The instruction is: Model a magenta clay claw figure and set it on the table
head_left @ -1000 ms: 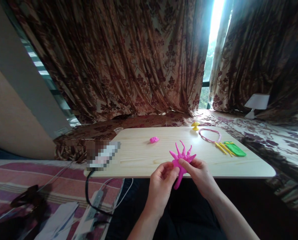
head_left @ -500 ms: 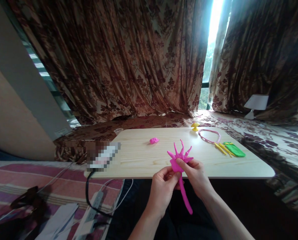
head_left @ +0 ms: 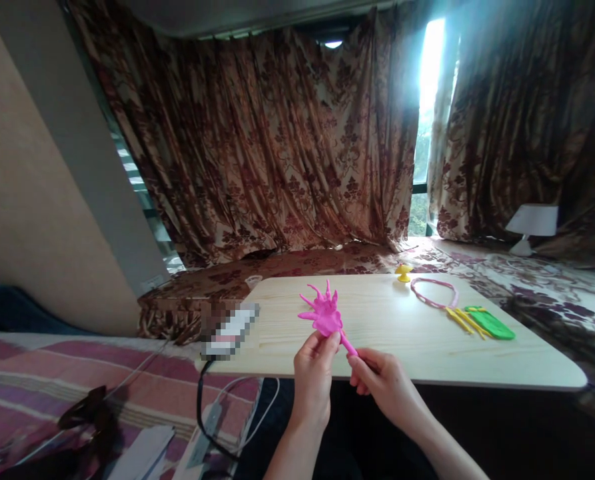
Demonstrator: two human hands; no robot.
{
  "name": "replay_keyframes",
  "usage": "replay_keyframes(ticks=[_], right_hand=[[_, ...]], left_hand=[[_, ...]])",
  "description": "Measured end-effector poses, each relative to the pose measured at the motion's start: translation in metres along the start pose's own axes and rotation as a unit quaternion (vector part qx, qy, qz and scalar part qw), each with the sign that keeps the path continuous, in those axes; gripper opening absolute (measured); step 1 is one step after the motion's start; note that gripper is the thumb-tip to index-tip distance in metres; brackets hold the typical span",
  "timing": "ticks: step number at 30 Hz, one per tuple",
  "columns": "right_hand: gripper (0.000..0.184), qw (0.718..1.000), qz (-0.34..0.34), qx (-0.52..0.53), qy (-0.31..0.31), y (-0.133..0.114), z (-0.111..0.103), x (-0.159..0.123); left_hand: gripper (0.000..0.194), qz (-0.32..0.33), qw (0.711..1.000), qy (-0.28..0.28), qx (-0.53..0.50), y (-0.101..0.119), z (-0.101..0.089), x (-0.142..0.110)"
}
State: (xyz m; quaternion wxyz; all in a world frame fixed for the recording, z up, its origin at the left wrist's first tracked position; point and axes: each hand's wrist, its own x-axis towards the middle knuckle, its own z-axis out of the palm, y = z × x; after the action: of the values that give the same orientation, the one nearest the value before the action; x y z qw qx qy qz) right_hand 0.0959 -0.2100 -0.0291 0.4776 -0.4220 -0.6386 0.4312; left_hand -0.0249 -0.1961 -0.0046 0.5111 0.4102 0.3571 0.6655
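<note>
A bright pink modelling-clay flower (head_left: pixel 327 317), with several thin pointed prongs fanning out of a flattened head, is held over the table's near edge. My left hand (head_left: pixel 316 363) pinches the bottom of that head between thumb and fingers. Around the lower part of its stem my right hand (head_left: pixel 377 373) is closed, hiding the stem's end. The head leans to the left, and the stem slants down to the right. The separate pink lump on the table cannot be made out; the flower covers that spot.
On the pale wooden table (head_left: pixel 277 353) stand a yellow mushroom-shaped piece (head_left: pixel 404 273), a pink twisted ring (head_left: pixel 434 305), yellow strips (head_left: pixel 464 321) and a green slab (head_left: pixel 494 325). A blurred-out item (head_left: pixel 232 330) lies at the left edge, a black cable (head_left: pixel 200 407) below it.
The flower has tilted left, its stem swinging right. My right hand has moved from the head down to the stem, while my left still pinches the head's base. The camera view has tilted up.
</note>
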Motion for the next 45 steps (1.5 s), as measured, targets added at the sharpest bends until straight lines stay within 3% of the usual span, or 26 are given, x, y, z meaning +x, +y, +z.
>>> replay_keyframes(ticks=[4, 8, 12, 19, 23, 27, 31, 38, 45], right_hand=[[0.032, 0.999, -0.020, 0.031, -0.023, -0.006, 0.001, 0.003], [0.031, 0.997, -0.057, 0.047, 0.012, -0.012, -0.004, 0.002], [0.037, 0.998, -0.051, 0.040, 0.022, -0.009, -0.008, 0.001], [0.040, 0.998, -0.051, 0.040, -0.009, -0.006, -0.014, -0.001], [0.033, 0.996, -0.053, 0.059, 0.027, -0.012, -0.027, 0.003], [0.039, 0.992, -0.057, 0.105, 0.030, -0.027, -0.037, 0.010], [0.038, 0.987, -0.034, 0.157, 0.022, -0.031, -0.033, 0.015], [0.035, 0.981, -0.008, 0.193, 0.021, -0.027, -0.032, 0.012], [0.032, 0.984, -0.012, 0.169, 0.058, -0.032, -0.047, 0.013]], left_hand=[[0.024, 0.001, 1.000, 0.013, 0.002, 0.003, 0.003, -0.002], [0.022, -0.007, 1.000, 0.001, -0.001, 0.006, 0.010, -0.009], [0.017, -0.015, 1.000, -0.021, -0.010, 0.006, 0.013, -0.010], [0.030, -0.038, 0.998, -0.035, -0.028, 0.002, 0.004, 0.003], [0.029, -0.046, 0.998, -0.034, -0.013, 0.003, 0.005, -0.002], [0.028, -0.066, 0.995, -0.074, 0.020, 0.009, 0.018, -0.021], [0.027, -0.080, 0.985, -0.137, 0.065, 0.010, 0.026, -0.031], [0.030, -0.056, 0.985, -0.140, 0.088, -0.002, 0.015, -0.027], [0.029, -0.032, 0.981, -0.148, 0.121, 0.006, 0.022, -0.034]])
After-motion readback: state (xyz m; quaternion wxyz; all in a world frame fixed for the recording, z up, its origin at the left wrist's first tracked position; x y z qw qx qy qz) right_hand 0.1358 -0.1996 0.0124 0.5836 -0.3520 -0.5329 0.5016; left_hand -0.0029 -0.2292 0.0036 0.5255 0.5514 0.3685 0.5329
